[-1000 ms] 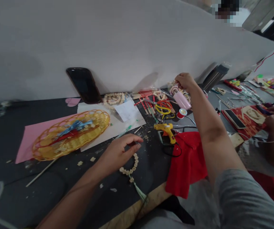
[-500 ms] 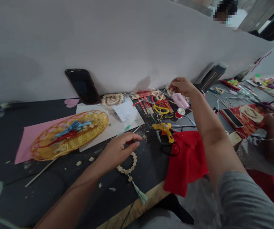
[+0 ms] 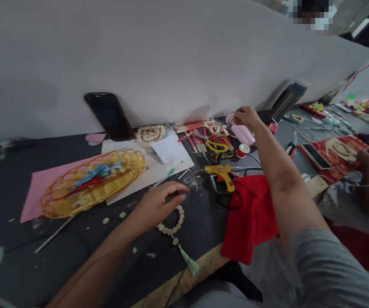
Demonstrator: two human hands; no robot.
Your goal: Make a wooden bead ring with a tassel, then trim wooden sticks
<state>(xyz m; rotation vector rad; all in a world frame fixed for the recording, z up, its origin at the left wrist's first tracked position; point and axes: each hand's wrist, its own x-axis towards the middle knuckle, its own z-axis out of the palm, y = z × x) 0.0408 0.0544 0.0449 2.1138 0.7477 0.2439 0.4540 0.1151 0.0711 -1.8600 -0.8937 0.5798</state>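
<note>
Left grip (image 3: 160,204) spread, thumb apart from forefinger, right by the beaded ring (image 3: 171,232). Ring lies near the front edge of the counter (image 3: 129,271), green tassel (image 3: 188,260) reaching that edge. Right grip (image 3: 248,116) has fingers bent together at one end of the pink bottle (image 3: 244,135), toward the back edge; can't tell if it's pinching it. Red thread spool (image 3: 242,150) just beside bottle; yellow glue gun (image 3: 221,172) nearer the front edge.

Around the yellow hot-glue gun (image 3: 221,174), we have our right hand (image 3: 248,117) beyond it beside a pink cylinder (image 3: 242,134), our left hand (image 3: 160,204) to its left above a tasselled bead bracelet (image 3: 180,220), and a red thread spool (image 3: 242,151) just behind it.
</note>
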